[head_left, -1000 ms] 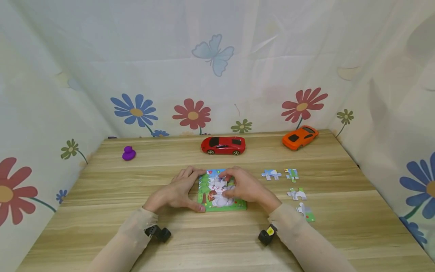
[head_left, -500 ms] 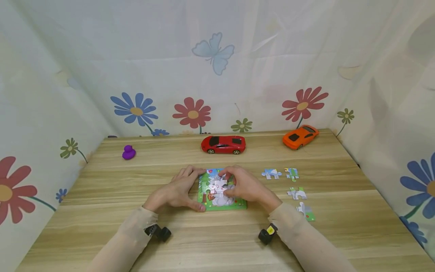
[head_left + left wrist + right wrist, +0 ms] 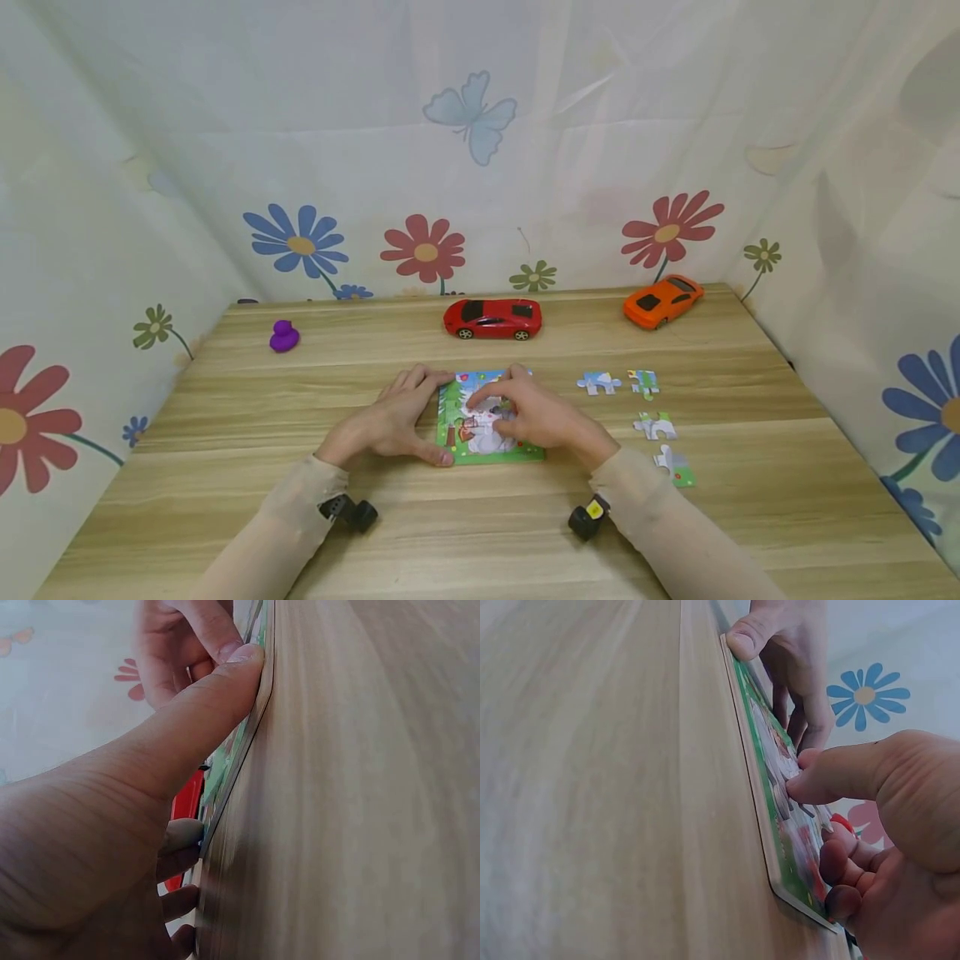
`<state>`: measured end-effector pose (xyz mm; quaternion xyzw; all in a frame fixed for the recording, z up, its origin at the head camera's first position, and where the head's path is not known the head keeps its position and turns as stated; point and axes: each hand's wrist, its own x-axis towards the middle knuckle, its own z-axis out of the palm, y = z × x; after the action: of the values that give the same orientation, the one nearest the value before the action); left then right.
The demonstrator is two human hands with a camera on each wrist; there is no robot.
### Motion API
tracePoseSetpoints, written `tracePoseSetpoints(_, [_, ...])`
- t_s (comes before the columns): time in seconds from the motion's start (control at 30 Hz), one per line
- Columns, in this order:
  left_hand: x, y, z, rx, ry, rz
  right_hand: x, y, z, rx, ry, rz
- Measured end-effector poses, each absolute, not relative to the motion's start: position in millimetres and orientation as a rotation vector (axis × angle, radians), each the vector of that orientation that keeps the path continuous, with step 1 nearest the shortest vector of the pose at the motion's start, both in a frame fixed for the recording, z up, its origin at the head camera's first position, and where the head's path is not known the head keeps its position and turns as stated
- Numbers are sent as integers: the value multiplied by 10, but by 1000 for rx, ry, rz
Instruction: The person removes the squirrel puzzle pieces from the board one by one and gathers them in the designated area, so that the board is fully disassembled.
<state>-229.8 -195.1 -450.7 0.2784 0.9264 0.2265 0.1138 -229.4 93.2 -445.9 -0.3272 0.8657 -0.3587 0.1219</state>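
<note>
Puzzle, rectangular, green-bordered, has your spread left hand touching its left edge, your right hand atop, grip unclear.

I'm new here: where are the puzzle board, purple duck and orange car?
Puzzle board [image 3: 495, 457]: head view, on its green near border.
Purple duck [image 3: 284, 341]: head view, on its body.
Orange car [image 3: 667, 300]: head view, on its top.

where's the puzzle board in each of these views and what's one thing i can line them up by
Head: the puzzle board lies just below centre.
Left wrist: the puzzle board is a thin, slanted strip from top centre down-left.
Right wrist: the puzzle board slants from upper middle down to the right.
Shared landmark: the left hand, its thumb touching the puzzle board.
</note>
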Motion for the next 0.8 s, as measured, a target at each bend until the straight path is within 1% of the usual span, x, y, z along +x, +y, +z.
tracePoseSetpoints(0.5, [-2299,-1946,-4491,830,2710,685,-2307,924,-4475,-1020,2518,-1003])
tracePoseSetpoints(0.8, [-2306,-1953,-4496,825,2704,687,-2299,910,-4470,-869,2604,-1058])
